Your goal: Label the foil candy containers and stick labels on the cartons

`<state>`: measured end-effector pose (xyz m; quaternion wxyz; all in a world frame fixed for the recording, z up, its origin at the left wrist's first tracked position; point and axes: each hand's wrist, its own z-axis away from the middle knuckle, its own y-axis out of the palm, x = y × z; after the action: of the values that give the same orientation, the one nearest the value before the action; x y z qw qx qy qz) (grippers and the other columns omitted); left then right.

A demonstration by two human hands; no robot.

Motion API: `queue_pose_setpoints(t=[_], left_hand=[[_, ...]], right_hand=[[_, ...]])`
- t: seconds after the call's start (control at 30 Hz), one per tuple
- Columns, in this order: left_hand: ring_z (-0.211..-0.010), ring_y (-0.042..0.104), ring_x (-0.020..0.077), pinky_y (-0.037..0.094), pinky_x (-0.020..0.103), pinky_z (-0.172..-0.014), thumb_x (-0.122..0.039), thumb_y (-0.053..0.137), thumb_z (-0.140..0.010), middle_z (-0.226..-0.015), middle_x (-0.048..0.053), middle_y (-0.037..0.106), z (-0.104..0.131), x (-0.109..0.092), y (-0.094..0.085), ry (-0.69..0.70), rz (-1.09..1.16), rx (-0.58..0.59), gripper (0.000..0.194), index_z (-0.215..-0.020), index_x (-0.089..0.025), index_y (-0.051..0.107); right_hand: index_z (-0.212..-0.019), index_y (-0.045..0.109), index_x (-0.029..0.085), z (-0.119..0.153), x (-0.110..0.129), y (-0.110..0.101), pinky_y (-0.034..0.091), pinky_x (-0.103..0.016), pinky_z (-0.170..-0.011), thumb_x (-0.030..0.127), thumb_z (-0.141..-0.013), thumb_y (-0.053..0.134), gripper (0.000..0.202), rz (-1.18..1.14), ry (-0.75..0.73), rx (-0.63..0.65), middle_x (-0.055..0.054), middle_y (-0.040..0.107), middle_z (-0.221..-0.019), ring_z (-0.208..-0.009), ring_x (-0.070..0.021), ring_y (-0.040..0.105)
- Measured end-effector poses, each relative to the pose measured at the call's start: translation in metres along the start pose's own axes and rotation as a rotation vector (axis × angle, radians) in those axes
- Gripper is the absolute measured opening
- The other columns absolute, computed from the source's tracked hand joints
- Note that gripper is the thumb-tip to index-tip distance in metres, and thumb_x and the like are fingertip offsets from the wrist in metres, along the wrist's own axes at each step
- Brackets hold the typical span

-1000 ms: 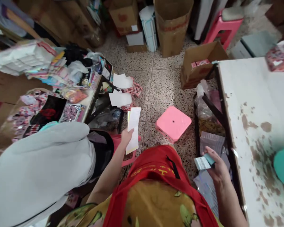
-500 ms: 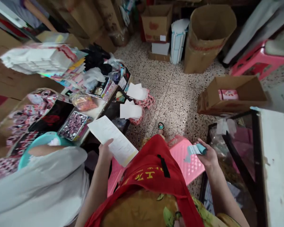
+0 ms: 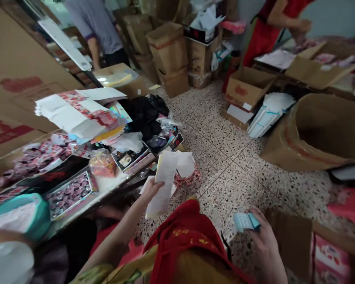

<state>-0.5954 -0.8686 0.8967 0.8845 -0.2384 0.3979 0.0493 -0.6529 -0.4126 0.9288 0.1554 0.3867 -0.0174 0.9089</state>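
My left hand [image 3: 152,192] is closed on the edge of a printed paper sheet [image 3: 166,177], which is held tilted in front of the red apron [image 3: 180,232]. In my right hand [image 3: 262,232], the fingers wrap around a small blue roll of labels [image 3: 246,221]; a printed strip sticks out to the left. Below and behind the sheet, white cards lie on pink-patterned bundles [image 3: 187,176] beside the table. The right hand is above the speckled floor, near an open carton [image 3: 292,236] with pink boxes [image 3: 331,256] inside.
On the left table are a tray of small purple-pink pieces [image 3: 72,193], a teal basin [image 3: 41,217], a bag of orange items [image 3: 103,162] and stacked printed sheets [image 3: 73,112]. A large carton [image 3: 284,138] stands right. Other people [image 3: 99,27] work at the back and lower left.
The view has swung to the left and forward, away from the pink stool and white table. The sheet is now more upright. Both hands keep their hold.
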Motion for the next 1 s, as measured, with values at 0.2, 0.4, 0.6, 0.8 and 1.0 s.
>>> queue_pose_setpoints(t=[0.2, 0.4, 0.6, 0.8, 1.0], left_hand=[[-0.084, 0.067, 0.025, 0.054, 0.033, -0.078, -0.033, 0.059, -0.061, -0.088, 0.007, 0.075, -0.137, -0.084, 0.066, 0.031, 0.089, -0.007, 0.039, -0.093, -0.012, 0.069], [-0.077, 0.064, 0.0192, 0.051, 0.027, -0.07, -0.027, 0.062, -0.063, -0.085, 0.005, 0.072, -0.328, -0.242, 0.177, 0.087, 0.309, 0.093, 0.041, -0.099, -0.01, 0.069], [-0.09, 0.066, 0.02, 0.052, 0.029, -0.083, -0.023, 0.07, -0.062, -0.099, 0.007, 0.075, -0.473, -0.404, 0.201, 0.233, 0.503, 0.265, 0.043, -0.103, -0.009, 0.071], [-0.096, 0.069, 0.0246, 0.054, 0.032, -0.086, -0.033, 0.078, -0.063, -0.109, 0.012, 0.075, -0.647, -0.483, 0.197, 0.318, 0.583, 0.271, 0.052, -0.108, -0.009, 0.071], [-0.088, 0.066, 0.0204, 0.05, 0.027, -0.08, -0.03, 0.076, -0.062, -0.098, 0.008, 0.075, -0.777, -0.535, 0.141, 0.229, 0.623, 0.104, 0.049, -0.106, -0.009, 0.071]], right_hand=[[-0.094, 0.076, 0.027, -0.167, 0.141, 0.106, 0.057, -0.024, -0.065, 0.032, -0.05, 0.093, 0.047, 0.056, -0.027, 0.059, 0.002, 0.074, -0.088, -0.075, -0.015, 0.068], [-0.094, 0.078, 0.023, -0.333, 0.263, 0.23, 0.053, -0.017, -0.055, 0.042, -0.045, 0.096, 0.056, 0.251, -0.046, 0.16, 0.0, 0.073, -0.079, -0.065, -0.0115, 0.064], [-0.095, 0.078, 0.023, -0.484, 0.34, 0.332, 0.047, -0.018, -0.048, 0.046, -0.053, 0.092, 0.05, 0.483, 0.038, 0.319, 0.001, 0.069, -0.067, -0.056, -0.0111, 0.058], [-0.118, 0.074, 0.025, -0.653, 0.396, 0.504, 0.049, -0.022, -0.058, 0.042, -0.057, 0.091, 0.065, 0.647, 0.006, 0.645, 0.001, 0.07, -0.074, -0.066, -0.0139, 0.062], [-0.118, 0.07, 0.025, -0.741, 0.431, 0.715, 0.045, -0.022, -0.057, 0.046, -0.06, 0.091, 0.065, 0.631, 0.325, 0.985, 0.003, 0.065, -0.06, -0.058, -0.0126, 0.058]])
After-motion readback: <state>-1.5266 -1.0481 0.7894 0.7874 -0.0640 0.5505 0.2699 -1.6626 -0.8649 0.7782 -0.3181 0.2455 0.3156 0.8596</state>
